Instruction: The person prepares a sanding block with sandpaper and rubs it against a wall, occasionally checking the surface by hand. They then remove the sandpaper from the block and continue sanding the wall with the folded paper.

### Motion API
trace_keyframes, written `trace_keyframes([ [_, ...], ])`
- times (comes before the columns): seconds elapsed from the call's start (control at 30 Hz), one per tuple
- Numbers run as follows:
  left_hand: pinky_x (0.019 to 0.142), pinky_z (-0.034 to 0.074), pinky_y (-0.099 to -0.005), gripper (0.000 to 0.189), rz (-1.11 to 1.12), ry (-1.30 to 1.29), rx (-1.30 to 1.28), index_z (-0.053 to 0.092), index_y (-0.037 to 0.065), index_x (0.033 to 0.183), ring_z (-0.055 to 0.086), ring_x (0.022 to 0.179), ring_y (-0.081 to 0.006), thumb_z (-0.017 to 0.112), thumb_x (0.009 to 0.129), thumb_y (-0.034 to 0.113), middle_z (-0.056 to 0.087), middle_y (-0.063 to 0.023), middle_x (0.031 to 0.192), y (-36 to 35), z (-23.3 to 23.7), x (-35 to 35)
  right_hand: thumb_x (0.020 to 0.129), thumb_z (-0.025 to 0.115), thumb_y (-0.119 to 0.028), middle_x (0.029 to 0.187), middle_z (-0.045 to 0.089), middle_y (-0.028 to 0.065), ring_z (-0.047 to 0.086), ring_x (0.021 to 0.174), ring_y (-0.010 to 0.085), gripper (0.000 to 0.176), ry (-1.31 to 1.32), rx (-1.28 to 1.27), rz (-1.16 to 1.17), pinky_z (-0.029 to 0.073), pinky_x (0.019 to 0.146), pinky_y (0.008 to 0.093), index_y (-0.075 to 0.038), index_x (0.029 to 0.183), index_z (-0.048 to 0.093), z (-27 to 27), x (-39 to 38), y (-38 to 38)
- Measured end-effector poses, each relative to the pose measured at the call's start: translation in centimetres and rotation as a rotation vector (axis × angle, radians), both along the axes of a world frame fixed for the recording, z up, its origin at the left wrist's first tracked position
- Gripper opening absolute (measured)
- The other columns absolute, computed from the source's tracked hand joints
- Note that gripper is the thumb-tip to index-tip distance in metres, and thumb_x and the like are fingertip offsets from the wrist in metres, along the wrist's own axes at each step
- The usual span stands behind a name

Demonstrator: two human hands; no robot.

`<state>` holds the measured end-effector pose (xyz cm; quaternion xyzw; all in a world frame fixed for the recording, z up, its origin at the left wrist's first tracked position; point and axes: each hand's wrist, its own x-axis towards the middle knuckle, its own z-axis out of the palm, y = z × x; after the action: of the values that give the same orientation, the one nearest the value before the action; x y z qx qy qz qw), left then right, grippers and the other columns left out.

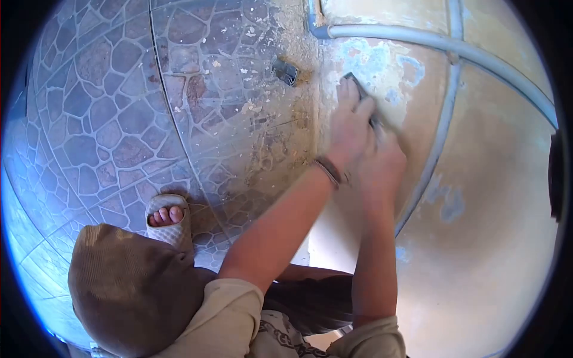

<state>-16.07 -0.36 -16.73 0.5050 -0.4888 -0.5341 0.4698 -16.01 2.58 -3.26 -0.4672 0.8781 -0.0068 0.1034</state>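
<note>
A dark, narrow flat scraper (362, 90) lies against the wall over a patch of flaking paint (373, 59). My left hand (351, 126), with a dark band at its wrist, presses its fingers along the tool near the upper end. Just below and to the right, my right hand (387, 164) is closed around the lower end, slightly blurred by motion. The two hands touch or nearly touch, and the tool's handle is mostly hidden by them.
Pale pipes (406, 36) run along the wall above and right of the hands. A short dark pipe stub (285, 71) stands on the stone-patterned tile floor (119, 119) among paint flakes. My sandalled foot (167, 218) and brown-clothed knee (131, 286) are at the lower left.
</note>
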Motion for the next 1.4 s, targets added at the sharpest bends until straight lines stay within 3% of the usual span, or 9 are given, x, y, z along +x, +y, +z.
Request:
trace_keyframes([
  [0.1, 0.076, 0.045, -0.0436, 0.013, 0.239, 0.041, -0.100, 0.060, 0.000, 0.083, 0.056, 0.094, -0.0389, 0.054, 0.079, 0.010, 0.057, -0.0237, 0.099, 0.7, 0.2, -2.5, 0.090, 0.056, -0.035, 0.082, 0.065, 0.0250, 0.065, 0.080, 0.0425, 0.036, 0.310, 0.140, 0.009, 0.050, 0.071, 0.0487, 0.001, 0.089, 0.059, -2.3, -0.9, -0.1],
  [0.3, 0.087, 0.044, -0.0465, 0.018, -0.067, 0.133, -0.020, 0.059, -0.001, 0.087, 0.049, 0.110, -0.0442, 0.058, 0.075, 0.012, 0.054, -0.0310, 0.111, 0.0, -0.7, -0.2, 0.090, 0.056, -0.035, 0.080, 0.065, 0.0255, 0.064, 0.078, 0.0438, 0.036, 0.268, 0.178, 0.014, 0.049, 0.069, 0.0497, 0.001, 0.086, 0.058, -2.7, -0.4, -0.7],
  [0.43, 0.090, 0.042, -0.0450, 0.019, 0.215, 0.238, 0.152, 0.059, -0.003, 0.088, 0.050, 0.107, -0.0458, 0.057, 0.077, 0.011, 0.053, -0.0314, 0.115, 1.5, 1.6, -2.5, 0.091, 0.055, -0.035, 0.081, 0.064, 0.0263, 0.063, 0.078, 0.0445, 0.037, 0.191, 0.142, -0.094, 0.049, 0.070, 0.0498, 0.002, 0.086, 0.057, -1.5, -0.6, 0.8],
  [0.63, 0.105, 0.034, -0.0416, 0.021, -0.172, 0.411, 0.245, 0.058, -0.005, 0.096, 0.041, 0.124, -0.0473, 0.052, 0.085, 0.011, 0.046, -0.0328, 0.128, -1.6, -2.7, 0.7, 0.090, 0.056, -0.039, 0.080, 0.064, 0.0264, 0.062, 0.078, 0.0451, 0.041, 0.258, 0.172, -0.042, 0.048, 0.069, 0.0496, 0.002, 0.088, 0.058, -4.9, 0.2, -2.1],
  [0.7, 0.107, 0.031, -0.0405, 0.030, -0.031, 0.053, -0.130, 0.057, -0.005, 0.111, 0.036, 0.130, -0.0455, 0.049, 0.086, 0.010, 0.038, -0.0305, 0.139, 2.9, 0.2, -0.5, 0.090, 0.056, -0.039, 0.079, 0.064, 0.0261, 0.062, 0.077, 0.0451, 0.041, 0.236, 0.164, -0.057, 0.048, 0.069, 0.0493, 0.002, 0.089, 0.058, -2.4, -1.0, 2.5],
  [0.87, 0.112, 0.024, -0.0409, 0.056, 0.044, 0.414, 0.308, 0.035, -0.008, 0.138, 0.024, 0.136, -0.0467, 0.048, 0.086, 0.010, 0.027, -0.0312, 0.146, 6.1, 5.1, -1.3, 0.090, 0.057, -0.032, 0.083, 0.060, 0.0304, 0.060, 0.082, 0.0460, 0.036, 0.249, 0.133, -0.215, 0.047, 0.069, 0.0472, 0.004, 0.089, 0.059, 0.0, -1.5, 6.1],
  [1.03, 0.114, 0.018, -0.0378, 0.060, -0.128, 0.120, -0.032, 0.028, -0.008, 0.142, 0.015, 0.141, -0.0411, 0.047, 0.088, 0.011, 0.021, -0.0293, 0.149, 4.7, 3.8, 0.2, 0.090, 0.058, -0.028, 0.084, 0.061, 0.0291, 0.060, 0.080, 0.0447, 0.033, 0.277, 0.128, -0.114, 0.047, 0.069, 0.0434, 0.004, 0.093, 0.060, -0.9, -0.7, 3.8],
  [1.13, 0.109, 0.028, -0.0427, 0.038, -0.035, 0.266, 0.148, 0.054, -0.006, 0.115, 0.030, 0.134, -0.0457, 0.052, 0.080, 0.009, 0.029, -0.0324, 0.145, 7.7, 7.5, -1.7, 0.090, 0.058, -0.027, 0.084, 0.061, 0.0278, 0.058, 0.078, 0.0450, 0.031, 0.187, -0.083, -0.211, 0.047, 0.067, 0.0418, 0.004, 0.092, 0.060, 3.8, -0.3, 7.6],
  [1.4, 0.113, 0.017, -0.0298, 0.061, -0.076, 0.566, 0.484, 0.030, -0.009, 0.140, 0.022, 0.143, -0.0262, 0.051, 0.088, 0.014, 0.024, -0.0261, 0.150, 5.5, 8.4, 0.5, 0.089, 0.061, -0.024, 0.075, 0.061, 0.0244, 0.058, 0.063, 0.0338, 0.028, 0.282, 0.022, -0.119, 0.046, 0.061, 0.0385, 0.004, 0.089, 0.062, 0.2, 0.0, 4.4],
])
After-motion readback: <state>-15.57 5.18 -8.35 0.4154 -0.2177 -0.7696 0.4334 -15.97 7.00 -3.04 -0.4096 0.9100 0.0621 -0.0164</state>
